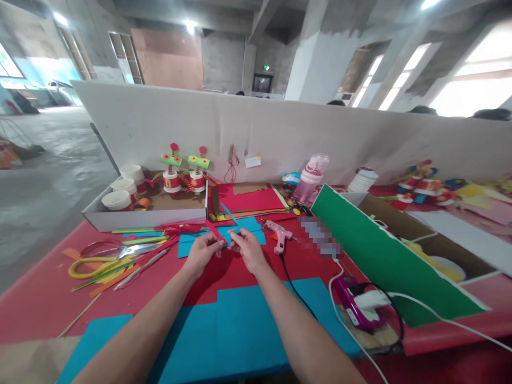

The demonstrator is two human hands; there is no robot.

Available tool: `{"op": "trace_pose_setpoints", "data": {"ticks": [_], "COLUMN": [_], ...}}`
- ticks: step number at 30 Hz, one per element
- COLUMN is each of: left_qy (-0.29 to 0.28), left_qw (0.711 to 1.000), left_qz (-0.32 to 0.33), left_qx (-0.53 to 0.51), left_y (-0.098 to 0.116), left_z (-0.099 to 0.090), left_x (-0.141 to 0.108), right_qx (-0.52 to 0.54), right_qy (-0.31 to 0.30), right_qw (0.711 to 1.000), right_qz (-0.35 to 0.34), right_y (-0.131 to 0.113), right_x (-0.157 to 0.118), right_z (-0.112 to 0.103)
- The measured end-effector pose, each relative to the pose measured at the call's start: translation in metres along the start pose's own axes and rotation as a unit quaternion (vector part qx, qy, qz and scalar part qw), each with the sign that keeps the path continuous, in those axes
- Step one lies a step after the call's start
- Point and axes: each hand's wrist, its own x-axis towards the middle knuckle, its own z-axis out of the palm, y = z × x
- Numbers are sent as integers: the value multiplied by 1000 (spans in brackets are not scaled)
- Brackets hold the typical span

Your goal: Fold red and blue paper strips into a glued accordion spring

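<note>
Both my hands meet over the middle of the table, fingers pinched together. A narrow red paper strip (pixel 216 232) runs up and left from the fingertips of my left hand (pixel 203 253), which is closed on its lower end. My right hand (pixel 248 249) is closed in a pinch beside it, where a blue paper strip (pixel 229 212) slants up and away. The strips' near ends are partly hidden by my fingers. Under and behind the hands lie blue paper sheets (pixel 256 224). A pink hot glue gun (pixel 279 234) rests just right of my right hand.
At left lie scissors (pixel 132 249) with yellow and red handles among paper strips. Behind stands a white box (pixel 152 216) with paper cups (pixel 117 200) and cup figures (pixel 172 181). Right are a green board (pixel 376 256), a purple power strip (pixel 354 301) and cables. A pink bottle (pixel 310 178) stands behind.
</note>
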Motion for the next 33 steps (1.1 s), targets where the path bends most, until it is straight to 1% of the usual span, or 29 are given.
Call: {"op": "trace_pose_setpoints", "data": {"ticks": [3,5,7,9,11,14,17,20,23,26,30,33], "left_qy": [6,8,4,-8,-18,-14,-5,-16,-23,-7,-27,-37], "left_qw": [1000,1000,1000,999,997,996,996,997,998,995,996,997], "left_qz": [15,19,8,-15,-36,-52,-53,-48,-51,-70,-72,-56], "left_qx": [10,10,20,39,60,72,73,61,-8,-72,-51,-38], "left_y": [2,3,4,5,4,2,0,2,6,9,6,2], "left_z": [0,-1,-2,-4,-7,-10,-11,-10,-10,-10,-9,-6], "left_x": [0,1,1,2,3,4,5,4,2,1,1,1], "right_qx": [-52,-61,-66,-84,-93,-62,-49,-62,-56,-10,55,53], "right_qy": [27,18,-11,-40,-50,-48,-47,-34,7,34,32,12], "right_qw": [995,993,995,995,994,996,997,996,998,999,996,996], "right_qz": [-87,-100,-72,-28,9,38,46,46,39,38,56,65], "right_y": [-8,-8,-5,-1,3,3,1,2,5,7,8,8], "right_x": [-1,-2,-2,-2,-3,-5,-6,-6,-3,-1,-1,-2], "right_z": [-3,-4,-3,-2,0,2,3,3,3,3,4,4]}}
